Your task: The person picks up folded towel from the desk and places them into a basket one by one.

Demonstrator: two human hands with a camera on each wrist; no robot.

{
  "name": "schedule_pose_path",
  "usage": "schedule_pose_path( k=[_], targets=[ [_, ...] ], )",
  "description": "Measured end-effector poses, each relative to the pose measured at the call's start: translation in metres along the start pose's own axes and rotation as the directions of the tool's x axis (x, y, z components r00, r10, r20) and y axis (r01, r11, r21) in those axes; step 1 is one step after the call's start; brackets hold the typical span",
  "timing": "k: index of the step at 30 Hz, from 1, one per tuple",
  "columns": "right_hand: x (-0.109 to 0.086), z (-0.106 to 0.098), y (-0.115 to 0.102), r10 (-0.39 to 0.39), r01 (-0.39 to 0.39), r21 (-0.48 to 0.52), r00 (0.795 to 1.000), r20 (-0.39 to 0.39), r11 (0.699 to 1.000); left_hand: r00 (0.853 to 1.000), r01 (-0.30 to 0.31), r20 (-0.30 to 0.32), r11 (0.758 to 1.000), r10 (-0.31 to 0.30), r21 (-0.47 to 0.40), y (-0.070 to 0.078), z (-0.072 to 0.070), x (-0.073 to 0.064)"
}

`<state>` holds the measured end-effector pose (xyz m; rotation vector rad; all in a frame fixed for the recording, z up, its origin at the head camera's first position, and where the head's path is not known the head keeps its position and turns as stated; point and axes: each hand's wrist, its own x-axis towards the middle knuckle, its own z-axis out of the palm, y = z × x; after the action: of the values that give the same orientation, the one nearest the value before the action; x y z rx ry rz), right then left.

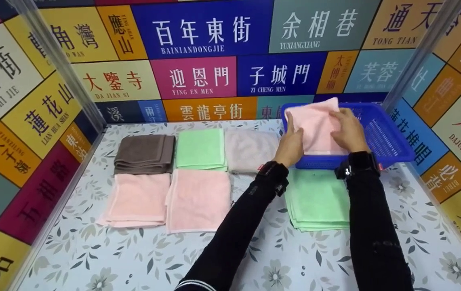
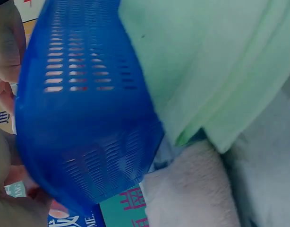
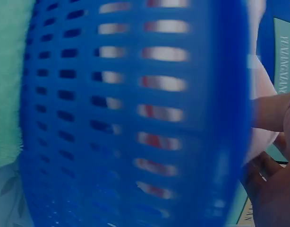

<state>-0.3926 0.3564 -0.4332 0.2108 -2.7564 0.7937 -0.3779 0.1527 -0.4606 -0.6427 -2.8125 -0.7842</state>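
A folded pink towel (image 1: 315, 127) is held up between both hands at the blue plastic basket (image 1: 394, 151). My left hand (image 1: 291, 142) grips the towel's left edge, thumb on the near face. On the opposite edge, my right hand (image 1: 350, 129) pinches it with thumb and fingers. The towel covers much of the basket's left part, hiding what lies behind. Through the slots in the right wrist view, patches of white and red show. In front of the basket lies a green towel stack (image 1: 319, 198).
Further left, folded towels lie in two rows. The back row has a brown towel (image 1: 144, 152), a green towel (image 1: 201, 148) and a pale grey towel (image 1: 250, 150). Two pink piles, one left (image 1: 139, 198) and one right (image 1: 199, 200), lie in front. Printed panels wall the table (image 1: 133, 258).
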Motion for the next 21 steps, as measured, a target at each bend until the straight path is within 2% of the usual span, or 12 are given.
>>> schedule_pose_path(
  k=[3,6,8,11,15,19,21],
  targets=[
    [0.002,0.008,0.009,-0.011,0.013,-0.018,0.995,0.1,1.0,0.999,-0.032,0.01,0.994,0.031,0.1,0.001,0.005,0.0],
    [0.002,0.013,0.017,-0.024,0.03,-0.034,0.987,0.156,0.999,0.996,-0.09,0.042,0.976,0.084,0.198,0.003,0.005,0.002],
    [0.002,0.016,0.02,-0.033,0.044,-0.053,0.982,0.187,0.998,0.99,-0.129,0.085,0.957,0.11,0.26,0.004,0.004,0.003],
    [0.001,0.02,0.021,-0.017,0.034,-0.063,0.968,0.252,0.997,0.977,-0.164,0.182,0.933,0.109,0.321,0.006,0.004,0.002],
    [0.003,0.026,0.021,0.042,-0.019,-0.068,0.931,0.363,0.998,0.957,-0.162,0.286,0.901,0.044,0.403,0.007,0.006,0.001],
    [0.005,0.03,0.018,0.118,-0.082,-0.097,0.883,0.455,0.992,0.949,-0.161,0.315,0.87,0.007,0.467,0.008,0.008,0.001],
    [0.005,0.03,0.016,0.149,-0.102,-0.12,0.857,0.493,0.988,0.948,-0.152,0.317,0.872,-0.005,0.466,0.007,0.008,0.001]
  ],
)
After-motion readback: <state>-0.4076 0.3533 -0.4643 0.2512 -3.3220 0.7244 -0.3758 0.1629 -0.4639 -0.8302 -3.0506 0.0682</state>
